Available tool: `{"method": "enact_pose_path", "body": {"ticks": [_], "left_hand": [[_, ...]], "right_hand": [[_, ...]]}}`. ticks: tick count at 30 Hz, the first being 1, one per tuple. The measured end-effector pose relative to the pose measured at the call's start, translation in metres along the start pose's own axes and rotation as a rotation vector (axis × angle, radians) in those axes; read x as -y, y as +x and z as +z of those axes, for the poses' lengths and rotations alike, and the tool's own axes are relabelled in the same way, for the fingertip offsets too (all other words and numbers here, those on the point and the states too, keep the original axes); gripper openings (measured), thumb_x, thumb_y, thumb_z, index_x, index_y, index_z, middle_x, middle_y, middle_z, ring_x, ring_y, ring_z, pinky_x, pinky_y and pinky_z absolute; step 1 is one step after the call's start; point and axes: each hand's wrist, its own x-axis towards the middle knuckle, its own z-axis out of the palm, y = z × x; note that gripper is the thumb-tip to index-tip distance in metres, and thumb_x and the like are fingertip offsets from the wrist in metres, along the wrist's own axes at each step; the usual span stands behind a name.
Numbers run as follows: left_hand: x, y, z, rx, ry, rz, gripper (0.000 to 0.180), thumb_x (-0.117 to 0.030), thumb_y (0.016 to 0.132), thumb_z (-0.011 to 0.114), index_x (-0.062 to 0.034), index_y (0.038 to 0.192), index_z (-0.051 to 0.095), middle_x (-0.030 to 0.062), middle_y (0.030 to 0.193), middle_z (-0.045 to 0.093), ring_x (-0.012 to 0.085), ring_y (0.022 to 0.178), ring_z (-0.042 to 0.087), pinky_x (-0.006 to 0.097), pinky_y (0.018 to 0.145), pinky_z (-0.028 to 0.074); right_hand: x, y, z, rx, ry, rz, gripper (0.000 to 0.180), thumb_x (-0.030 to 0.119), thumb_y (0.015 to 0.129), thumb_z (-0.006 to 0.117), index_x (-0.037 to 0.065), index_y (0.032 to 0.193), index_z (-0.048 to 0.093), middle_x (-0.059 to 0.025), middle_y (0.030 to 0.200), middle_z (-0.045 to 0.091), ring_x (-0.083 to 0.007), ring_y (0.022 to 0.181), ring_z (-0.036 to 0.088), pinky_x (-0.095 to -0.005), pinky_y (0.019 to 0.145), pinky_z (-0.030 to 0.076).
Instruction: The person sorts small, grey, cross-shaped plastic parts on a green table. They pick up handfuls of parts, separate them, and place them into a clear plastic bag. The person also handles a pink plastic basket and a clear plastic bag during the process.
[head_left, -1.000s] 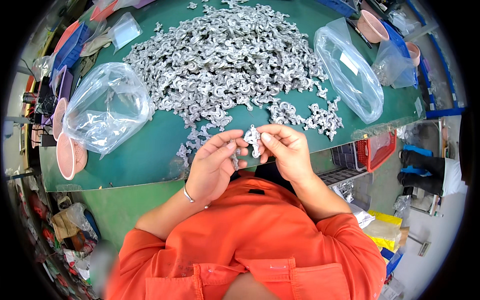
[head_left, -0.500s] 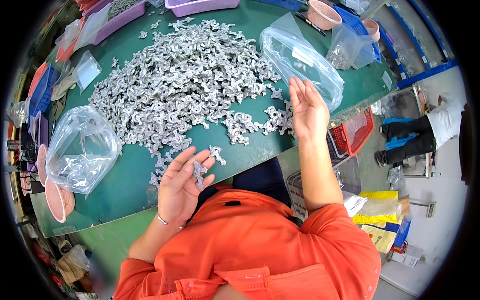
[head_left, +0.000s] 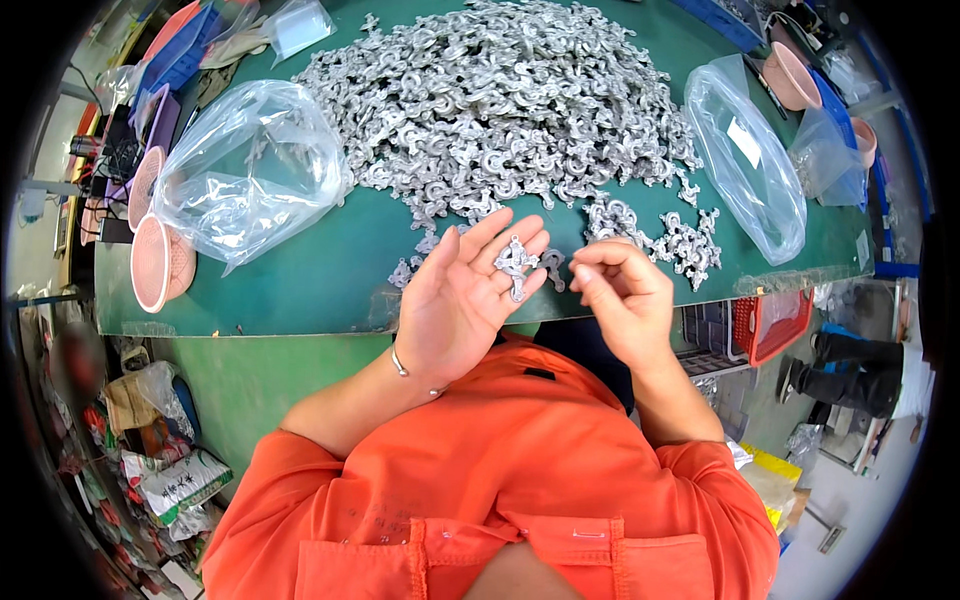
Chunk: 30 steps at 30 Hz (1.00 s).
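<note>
My left hand (head_left: 455, 305) is turned palm up, fingers stretched out. Across those fingers lies a small grey metal casting (head_left: 516, 262), cross-shaped with rounded lobes and a ring-like middle. Just to the right, my right hand (head_left: 630, 300) has its fingers curled toward the thumb, and nothing shows between the tips. It is apart from the casting on the left hand. Between the two hands, a loose casting (head_left: 552, 266) rests near the table edge. Beyond them a large heap of like castings (head_left: 500, 110) spreads over the green table (head_left: 290, 290). A small cluster (head_left: 690, 245) sits apart, right of the heap.
Clear plastic bags lie left (head_left: 250, 180) and right (head_left: 745, 150) of the heap. Pink baskets (head_left: 163, 262) stand at the left edge, another pink basket (head_left: 790, 77) at far right. A red crate (head_left: 775, 325) is below the table's right side. Another person's dark-clothed legs (head_left: 855, 370) show at right.
My right hand has come in from the right toward my left hand, and its fingers have curled. The casting still lies on my left fingers. The whole view has shifted, moving the heap rightward and up.
</note>
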Motion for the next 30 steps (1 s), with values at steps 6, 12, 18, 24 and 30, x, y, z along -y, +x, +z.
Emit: {"method": "enact_pose_path", "body": {"ticks": [6, 12, 18, 24, 30], "left_hand": [[-0.005, -0.004, -0.007, -0.017, 0.202, 0.109, 0.045, -0.008, 0.091, 0.045, 0.0030, 0.133, 0.037, 0.0225, 0.141, 0.033, 0.0316, 0.131, 0.035, 0.043, 0.107, 0.034], [-0.131, -0.001, -0.032, 0.048, -0.394, 0.614, 0.043, 0.006, 0.089, 0.034, 0.0172, 0.129, 0.025, 0.0334, 0.140, 0.025, 0.0422, 0.133, 0.025, 0.050, 0.113, 0.025], [-0.150, 0.000, -0.047, -0.013, -0.239, 0.673, 0.052, 0.002, 0.091, 0.035, 0.0112, 0.138, 0.014, 0.0313, 0.140, 0.025, 0.0383, 0.133, 0.027, 0.046, 0.112, 0.026], [-0.082, 0.002, -0.029, -0.025, 0.251, 0.519, 0.029, 0.000, 0.088, 0.050, 0.0014, 0.117, 0.047, 0.0129, 0.107, 0.058, 0.0181, 0.094, 0.058, 0.029, 0.080, 0.051], [-0.020, -0.007, -0.025, -0.132, 0.525, 0.180, 0.029, 0.001, 0.088, 0.049, 0.0036, 0.117, 0.049, 0.0133, 0.105, 0.060, 0.0197, 0.093, 0.062, 0.029, 0.078, 0.052]], "right_hand": [[-0.004, 0.002, 0.010, -0.006, -0.045, 0.045, 0.013, -0.003, 0.086, 0.057, -0.003, 0.099, 0.060, -0.0048, 0.089, 0.059, -0.0089, 0.074, 0.059, -0.0198, 0.062, 0.048], [-0.007, 0.000, -0.013, -0.110, -0.264, 0.123, 0.008, -0.001, 0.084, 0.061, -0.002, 0.092, 0.062, -0.0050, 0.082, 0.061, -0.0082, 0.065, 0.060, -0.0203, 0.053, 0.048], [-0.014, -0.012, 0.000, -0.042, -0.650, -0.034, 0.012, 0.001, 0.076, 0.068, 0.000, 0.086, 0.060, -0.0098, 0.077, 0.058, -0.0158, 0.060, 0.059, -0.0255, 0.053, 0.049], [-0.025, -0.012, 0.005, 0.005, -1.015, -0.120, 0.019, 0.009, 0.074, 0.073, 0.001, 0.088, 0.062, -0.0093, 0.076, 0.056, -0.0171, 0.054, 0.057, -0.0297, 0.052, 0.048], [-0.023, -0.007, -0.006, 0.005, -0.330, 0.361, 0.015, 0.010, 0.087, 0.060, -0.002, 0.097, 0.063, -0.0088, 0.076, 0.064, -0.0144, 0.061, 0.061, -0.0262, 0.053, 0.049]]}}
